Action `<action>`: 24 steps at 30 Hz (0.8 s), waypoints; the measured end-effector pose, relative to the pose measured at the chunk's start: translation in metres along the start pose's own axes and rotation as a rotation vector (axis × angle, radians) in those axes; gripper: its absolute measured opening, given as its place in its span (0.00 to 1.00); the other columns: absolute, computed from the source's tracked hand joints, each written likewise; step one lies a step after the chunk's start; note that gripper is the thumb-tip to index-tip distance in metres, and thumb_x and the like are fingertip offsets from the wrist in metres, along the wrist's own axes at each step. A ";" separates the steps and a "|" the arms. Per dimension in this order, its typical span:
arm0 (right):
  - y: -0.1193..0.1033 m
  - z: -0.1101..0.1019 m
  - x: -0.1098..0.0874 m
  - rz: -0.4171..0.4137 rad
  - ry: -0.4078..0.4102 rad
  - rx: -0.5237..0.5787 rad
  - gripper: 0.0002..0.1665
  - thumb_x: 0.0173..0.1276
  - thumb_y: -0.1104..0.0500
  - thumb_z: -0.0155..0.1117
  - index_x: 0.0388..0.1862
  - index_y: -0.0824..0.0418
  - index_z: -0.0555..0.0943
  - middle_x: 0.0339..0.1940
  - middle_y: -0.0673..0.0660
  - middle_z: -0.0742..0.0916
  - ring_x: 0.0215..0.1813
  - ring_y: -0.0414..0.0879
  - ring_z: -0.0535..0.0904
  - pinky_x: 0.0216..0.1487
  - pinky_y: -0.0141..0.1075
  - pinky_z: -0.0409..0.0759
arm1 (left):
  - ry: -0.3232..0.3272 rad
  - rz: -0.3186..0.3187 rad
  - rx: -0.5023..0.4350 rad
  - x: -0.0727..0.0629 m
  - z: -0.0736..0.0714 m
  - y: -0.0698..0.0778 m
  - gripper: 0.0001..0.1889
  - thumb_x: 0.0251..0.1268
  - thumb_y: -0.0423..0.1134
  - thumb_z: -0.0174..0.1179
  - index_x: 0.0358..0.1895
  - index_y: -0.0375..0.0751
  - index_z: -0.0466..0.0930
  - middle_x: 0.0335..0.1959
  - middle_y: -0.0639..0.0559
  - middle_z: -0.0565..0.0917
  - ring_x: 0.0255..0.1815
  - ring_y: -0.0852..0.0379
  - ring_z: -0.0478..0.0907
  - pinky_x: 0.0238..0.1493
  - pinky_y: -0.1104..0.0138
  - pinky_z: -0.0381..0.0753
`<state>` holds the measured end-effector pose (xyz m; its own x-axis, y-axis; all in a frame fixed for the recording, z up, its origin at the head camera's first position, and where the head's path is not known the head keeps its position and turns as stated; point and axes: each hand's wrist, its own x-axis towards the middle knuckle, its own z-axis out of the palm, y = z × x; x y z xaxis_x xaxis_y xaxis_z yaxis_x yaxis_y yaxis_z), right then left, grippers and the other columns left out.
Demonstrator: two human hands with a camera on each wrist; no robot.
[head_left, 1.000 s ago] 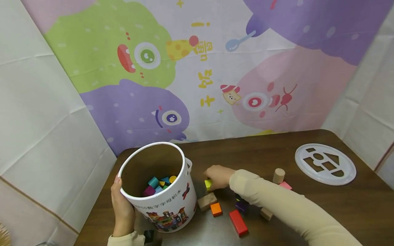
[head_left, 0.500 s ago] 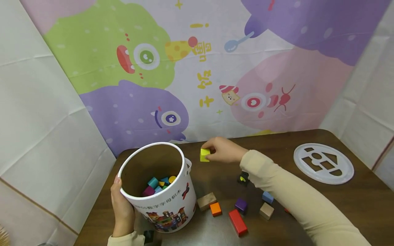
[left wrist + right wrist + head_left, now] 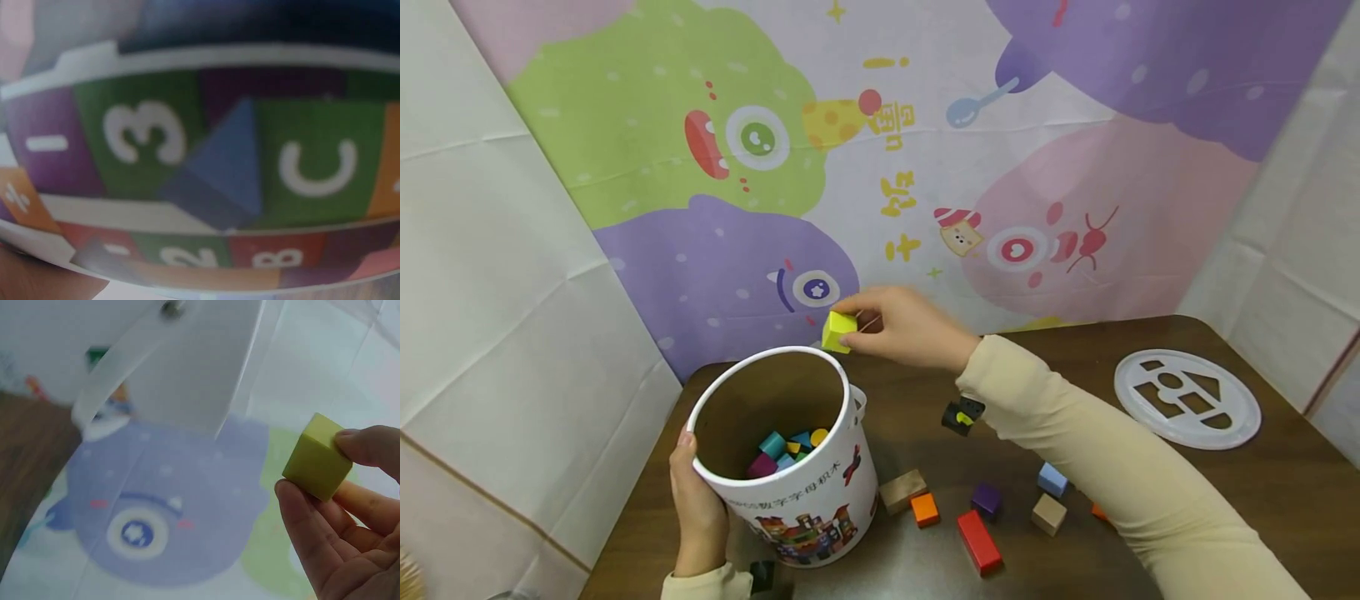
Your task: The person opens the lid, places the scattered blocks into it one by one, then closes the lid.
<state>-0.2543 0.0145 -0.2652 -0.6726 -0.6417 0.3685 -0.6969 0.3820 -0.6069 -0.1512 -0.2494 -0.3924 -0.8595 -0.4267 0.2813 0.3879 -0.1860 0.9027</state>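
Observation:
In the head view my right hand pinches a yellow cube block between thumb and fingers, just above the far right rim of a white bucket. The right wrist view shows the same yellow block at the fingertips. My left hand grips the bucket's left side, its top reaching the rim. Tilted toward me, the bucket has coloured blocks low inside. Printed letters and numbers on the bucket wall fill the left wrist view.
Right of the bucket lie a wooden block, an orange block, a red block, a purple block, a tan cube and a blue block. A white lid with cut-out shapes rests at the table's back right.
My right hand has picked the yellow block up from the table and carried it up and left to the bucket's rim. The left hand and bucket have stayed in place.

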 end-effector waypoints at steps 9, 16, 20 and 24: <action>-0.030 0.046 0.017 -0.102 -0.191 -0.212 0.23 0.69 0.57 0.63 0.61 0.61 0.79 0.43 0.54 0.85 0.40 0.42 0.79 0.42 0.25 0.77 | 0.025 -0.017 0.024 -0.001 0.001 0.001 0.23 0.76 0.48 0.33 0.61 0.46 0.74 0.52 0.56 0.81 0.54 0.59 0.77 0.55 0.68 0.76; -0.029 0.070 0.020 -0.068 -0.327 -0.302 0.23 0.70 0.54 0.62 0.61 0.60 0.79 0.48 0.53 0.86 0.42 0.39 0.75 0.46 0.26 0.75 | 0.043 -0.023 0.031 -0.002 0.002 0.000 0.24 0.75 0.48 0.33 0.61 0.45 0.74 0.52 0.57 0.81 0.55 0.59 0.76 0.56 0.68 0.75; -0.030 0.072 0.021 -0.032 -0.346 -0.292 0.25 0.69 0.54 0.63 0.63 0.61 0.78 0.54 0.54 0.85 0.46 0.39 0.77 0.52 0.27 0.77 | 0.023 -0.018 0.038 -0.001 0.001 0.000 0.26 0.75 0.49 0.32 0.63 0.43 0.72 0.53 0.56 0.80 0.56 0.58 0.76 0.56 0.67 0.75; -0.030 0.072 0.022 -0.017 -0.351 -0.290 0.25 0.69 0.54 0.64 0.63 0.61 0.78 0.54 0.53 0.85 0.47 0.39 0.78 0.53 0.28 0.78 | 0.012 -0.019 0.046 -0.001 0.001 0.001 0.27 0.75 0.49 0.32 0.65 0.42 0.71 0.54 0.55 0.80 0.56 0.57 0.75 0.57 0.66 0.75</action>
<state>-0.2301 -0.0584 -0.2897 -0.5702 -0.8170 0.0857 -0.7818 0.5076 -0.3622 -0.1506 -0.2480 -0.3917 -0.8623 -0.4342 0.2607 0.3560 -0.1535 0.9218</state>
